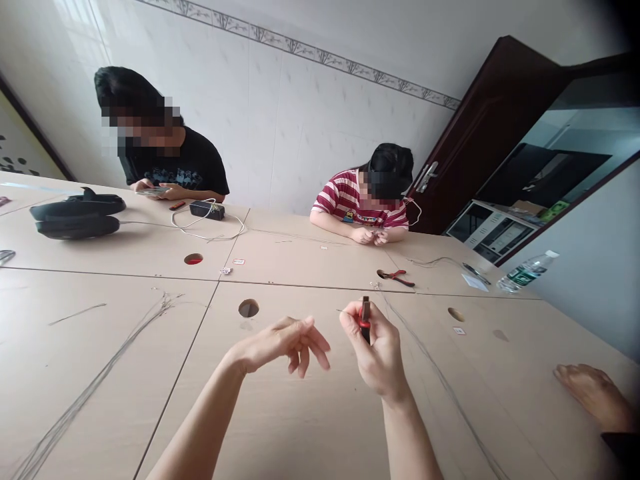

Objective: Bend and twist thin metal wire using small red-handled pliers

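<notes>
My right hand [376,347] is closed around small red-handled pliers [365,317], whose dark jaws point up and grip the end of a thin wire [345,311]. My left hand [290,343] hovers just to the left of it, fingers loosely spread and holding nothing. Both hands are raised above the light wooden table [280,413]. A long bundle of thin wire [440,380] runs across the table below and to the right of my right hand.
Another wire bundle [100,380] lies at the left. Round cable holes [249,308] dot the table. Red-handled pliers [397,275] and a water bottle [525,272] lie farther back. Two people sit opposite; another person's hand [590,393] rests at the right. A black headset [75,217] lies far left.
</notes>
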The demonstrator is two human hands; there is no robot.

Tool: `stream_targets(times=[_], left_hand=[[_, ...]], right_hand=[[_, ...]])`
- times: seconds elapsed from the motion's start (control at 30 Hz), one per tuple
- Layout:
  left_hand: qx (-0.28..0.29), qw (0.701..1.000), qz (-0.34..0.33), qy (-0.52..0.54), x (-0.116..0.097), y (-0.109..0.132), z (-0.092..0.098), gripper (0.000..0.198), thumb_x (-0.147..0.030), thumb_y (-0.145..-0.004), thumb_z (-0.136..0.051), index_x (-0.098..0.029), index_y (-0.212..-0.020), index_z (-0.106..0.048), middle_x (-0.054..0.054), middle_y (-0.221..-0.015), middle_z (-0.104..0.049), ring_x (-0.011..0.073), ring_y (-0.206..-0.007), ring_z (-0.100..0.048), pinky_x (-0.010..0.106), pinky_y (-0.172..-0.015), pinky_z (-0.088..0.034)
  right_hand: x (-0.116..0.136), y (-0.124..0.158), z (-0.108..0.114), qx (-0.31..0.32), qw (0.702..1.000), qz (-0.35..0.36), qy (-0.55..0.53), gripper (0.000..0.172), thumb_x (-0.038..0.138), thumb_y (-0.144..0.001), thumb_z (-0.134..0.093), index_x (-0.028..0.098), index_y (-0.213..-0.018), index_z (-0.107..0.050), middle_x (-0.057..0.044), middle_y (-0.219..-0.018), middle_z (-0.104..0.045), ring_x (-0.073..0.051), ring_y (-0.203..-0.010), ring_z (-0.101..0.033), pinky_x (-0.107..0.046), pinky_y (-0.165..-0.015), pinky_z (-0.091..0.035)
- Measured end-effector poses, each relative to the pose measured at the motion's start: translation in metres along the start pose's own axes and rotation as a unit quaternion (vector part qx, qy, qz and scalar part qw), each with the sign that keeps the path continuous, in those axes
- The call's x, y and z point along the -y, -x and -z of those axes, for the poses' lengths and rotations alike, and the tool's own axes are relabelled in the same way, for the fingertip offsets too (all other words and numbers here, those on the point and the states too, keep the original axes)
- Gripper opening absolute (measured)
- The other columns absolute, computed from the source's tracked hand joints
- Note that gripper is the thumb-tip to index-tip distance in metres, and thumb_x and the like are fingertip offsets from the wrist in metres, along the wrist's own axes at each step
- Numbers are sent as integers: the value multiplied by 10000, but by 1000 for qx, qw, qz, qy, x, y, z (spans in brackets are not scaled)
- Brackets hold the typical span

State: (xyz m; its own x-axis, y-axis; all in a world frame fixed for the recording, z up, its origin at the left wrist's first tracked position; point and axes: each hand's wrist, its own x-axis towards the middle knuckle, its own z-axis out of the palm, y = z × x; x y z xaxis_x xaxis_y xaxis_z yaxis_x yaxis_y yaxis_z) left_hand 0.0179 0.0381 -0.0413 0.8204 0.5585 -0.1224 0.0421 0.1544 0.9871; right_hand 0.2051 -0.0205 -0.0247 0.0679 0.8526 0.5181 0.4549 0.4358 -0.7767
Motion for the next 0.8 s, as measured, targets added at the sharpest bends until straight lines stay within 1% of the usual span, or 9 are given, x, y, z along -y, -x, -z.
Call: stream_targets(times=[0.2, 0.3, 0.37, 0.43, 0.5, 0.57, 0.67, 0.73, 0.8], left_hand=[[250, 965, -10, 82, -17, 7, -24, 678, -590, -956, -299, -104, -737, -719, 151, -623, -712, 128, -393, -468, 266, -391, -322], [272, 950, -22, 154, -15, 10, -35, 612, -638, -870, -474, -115, -634, -685, 98, -448, -609, 118, -324, -410, 252, -330, -266], [210, 955, -59, 199, -12, 15, -39, 563, -659, -781, -600, -134, -586, -651, 45, -381, -534, 90, -278, -345, 231, -294, -211], [109, 958, -121, 234, -13, 23, -39, 553, -683, -736, -634, -162, -552, -617, 3, -348, -474, 72, -253, -301, 215, -269, -185], [-4, 944, -190, 269, -21, 33, -36, 529, -675, -797, -567, -197, -574, -611, -28, -328, -436, 76, -237, -299, 205, -252, -212], [-131, 907, -253, 310, -32, 39, -31, 440, -578, -906, -479, -241, -679, -649, -45, -361, -485, 88, -258, -392, 188, -278, -322], [-293, 832, -335, 332, -44, 35, -22, 382, -431, -1000, -366, -300, -897, -710, -21, -757, -747, 117, -667, -712, 207, -609, -573], [-344, 806, -370, 308, -43, 26, -19, 417, -434, -1013, -327, -301, -987, -721, -11, -1111, -741, 160, -1071, -679, 286, -913, -550], [-353, 811, -372, 283, -36, 14, -19, 435, -465, -1009, -330, -280, -1020, -724, 7, -1251, -687, 196, -1251, -569, 353, -1060, -459]], right_hand=[[-5, -3, 1, -32, 999, -11, -5, 166, 301, -950, -529, 211, -811, -514, 39, -675, -450, -110, -581, -401, -243, -577, -364], [-3, -3, -4, -16, 1000, -21, -12, 179, 305, -948, -526, 210, -799, -503, 36, -679, -443, -111, -585, -403, -244, -575, -363], [-1, -2, -9, -2, 1000, -24, -20, 192, 303, -947, -520, 211, -782, -490, 31, -689, -442, -116, -600, -416, -246, -583, -367], [0, -1, -13, 15, 999, -24, -32, 203, 297, -950, -509, 215, -767, -472, 27, -698, -437, -121, -616, -420, -247, -593, -371], [2, 1, -16, 34, 998, -27, -41, 208, 293, -953, -497, 219, -763, -461, 23, -709, -439, -128, -630, -421, -253, -609, -376], [3, 2, -19, 50, 997, -28, -44, 211, 297, -957, -491, 222, -763, -455, 18, -718, -442, -135, -645, -421, -261, -626, -377], [5, 5, -24, 68, 996, -24, -44, 216, 301, -959, -495, 222, -763, -453, 16, -719, -442, -145, -684, -420, -273, -664, -373], [5, 6, -26, 81, 995, -25, -49, 217, 300, -960, -496, 221, -764, -450, 16, -719, -441, -147, -699, -414, -275, -678, -370], [6, 7, -28, 91, 994, -31, -59, 218, 301, -961, -494, 219, -765, -447, 16, -724, -437, -144, -690, -406, -273, -670, -369]])
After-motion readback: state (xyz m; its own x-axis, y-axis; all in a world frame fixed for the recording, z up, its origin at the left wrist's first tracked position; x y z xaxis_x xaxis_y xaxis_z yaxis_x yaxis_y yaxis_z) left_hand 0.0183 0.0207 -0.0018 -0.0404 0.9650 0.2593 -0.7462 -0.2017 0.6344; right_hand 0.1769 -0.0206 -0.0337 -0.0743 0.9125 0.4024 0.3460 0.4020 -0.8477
